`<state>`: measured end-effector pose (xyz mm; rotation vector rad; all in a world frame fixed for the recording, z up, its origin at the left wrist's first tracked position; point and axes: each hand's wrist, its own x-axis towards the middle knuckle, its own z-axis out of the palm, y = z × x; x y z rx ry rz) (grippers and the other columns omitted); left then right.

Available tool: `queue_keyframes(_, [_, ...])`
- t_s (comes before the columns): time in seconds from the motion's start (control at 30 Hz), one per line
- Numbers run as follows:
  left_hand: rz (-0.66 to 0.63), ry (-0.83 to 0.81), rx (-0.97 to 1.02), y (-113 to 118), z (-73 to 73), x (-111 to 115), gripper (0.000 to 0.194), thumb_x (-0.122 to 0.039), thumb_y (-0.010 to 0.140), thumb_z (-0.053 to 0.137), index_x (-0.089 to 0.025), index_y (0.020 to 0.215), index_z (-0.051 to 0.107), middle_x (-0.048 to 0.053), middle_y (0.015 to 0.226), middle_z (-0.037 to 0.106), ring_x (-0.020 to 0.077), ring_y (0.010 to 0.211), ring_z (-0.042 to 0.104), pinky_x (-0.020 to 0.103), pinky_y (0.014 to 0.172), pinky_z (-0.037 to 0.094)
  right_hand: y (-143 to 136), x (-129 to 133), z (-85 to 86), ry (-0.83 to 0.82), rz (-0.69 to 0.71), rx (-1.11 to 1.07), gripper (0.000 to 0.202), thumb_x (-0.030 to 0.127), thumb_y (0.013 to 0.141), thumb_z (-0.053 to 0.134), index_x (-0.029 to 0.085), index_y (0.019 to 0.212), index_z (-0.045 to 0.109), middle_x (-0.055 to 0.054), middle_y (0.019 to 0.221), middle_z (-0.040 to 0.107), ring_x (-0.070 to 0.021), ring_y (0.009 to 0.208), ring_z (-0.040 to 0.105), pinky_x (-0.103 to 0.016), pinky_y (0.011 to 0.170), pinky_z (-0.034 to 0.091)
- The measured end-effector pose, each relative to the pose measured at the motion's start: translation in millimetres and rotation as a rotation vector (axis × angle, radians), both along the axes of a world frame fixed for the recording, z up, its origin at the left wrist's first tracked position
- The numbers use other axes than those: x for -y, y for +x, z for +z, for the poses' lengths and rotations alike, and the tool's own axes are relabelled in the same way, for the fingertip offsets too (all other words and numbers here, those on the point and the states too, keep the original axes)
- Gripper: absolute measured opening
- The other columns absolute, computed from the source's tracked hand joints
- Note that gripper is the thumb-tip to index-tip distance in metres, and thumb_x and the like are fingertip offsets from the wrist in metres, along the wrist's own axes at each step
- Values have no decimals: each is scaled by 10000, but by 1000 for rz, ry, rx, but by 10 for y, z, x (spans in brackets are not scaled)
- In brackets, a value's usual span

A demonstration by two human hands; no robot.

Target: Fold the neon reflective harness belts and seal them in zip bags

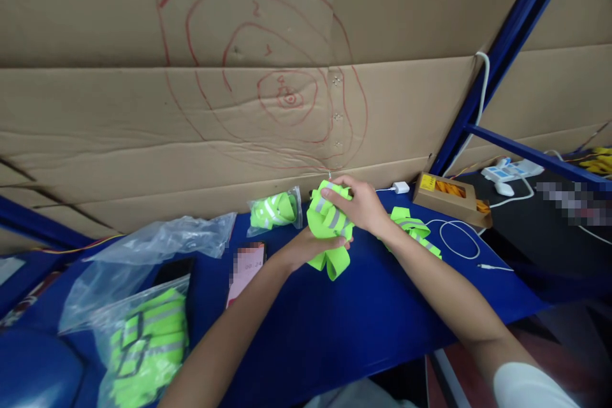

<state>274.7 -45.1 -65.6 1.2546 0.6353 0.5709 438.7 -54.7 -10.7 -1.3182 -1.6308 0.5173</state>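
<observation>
Fingers of the right hand (pixel 364 205) and left hand (pixel 306 247) close around a bundled lime-green reflective strap (pixel 329 220).
The right thumb presses on the upper part of the strap while the left thumb lies across its lower front, both hands holding it above the blue desk (pixel 306 331) near the cardboard wall (pixel 119 108) with its red-drawn rings (pixel 289 99); loose green loops hang beneath the left hand. Left of the strap are a clear-bagged green roll (pixel 273 210), a phone (pixel 247 268) partly behind the left forearm, crumpled clear plastic (pixel 191 236) and a larger bag of green straps (pixel 153 344). Beyond the right forearm lie another green strap (pixel 411 227), a white cable (pixel 459 257), a white adapter (pixel 400 187) and an open cardboard box (pixel 442 201) with orange contents.
</observation>
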Motion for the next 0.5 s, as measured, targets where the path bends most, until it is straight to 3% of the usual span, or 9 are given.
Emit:
queue_keyframes(0.1, [-94, 34, -57, -68, 7, -55, 365, -354, 673, 917, -128, 926, 779, 95, 919, 788, 230, 873, 739, 347, 855, 573, 1, -62, -64, -195, 160, -197, 482, 677, 837, 631, 197, 834, 677, 14, 745, 653, -132, 635, 550, -247, 592, 402])
queue_keyframes(0.23, [-150, 64, -86, -81, -6, -62, 387, -366, 683, 909, -140, 968, 775, 99, 970, 790, 243, 917, 745, 370, 881, 582, 22, -57, -79, -333, 281, -306, 464, 667, 828, 650, 203, 835, 652, 30, 768, 618, -126, 684, 540, -240, 634, 404])
queue_keyframes(0.37, [-151, 84, -67, -82, -15, -62, 398, -348, 681, 913, -146, 989, 764, 92, 981, 788, 235, 933, 742, 361, 884, 583, 53, -26, -37, -257, 282, -164, 419, 618, 901, 588, 207, 893, 673, 19, 845, 640, -139, 766, 562, -254, 702, 421])
queue_keyframes(0.5, [-140, 49, -48, -74, -22, -43, 422, -319, 642, 935, -141, 981, 757, 88, 941, 789, 230, 879, 745, 364, 850, 590, 45, -43, -65, 27, 126, -18, 312, 509, 908, 639, 204, 972, 654, -2, 868, 642, -143, 768, 566, -263, 715, 435])
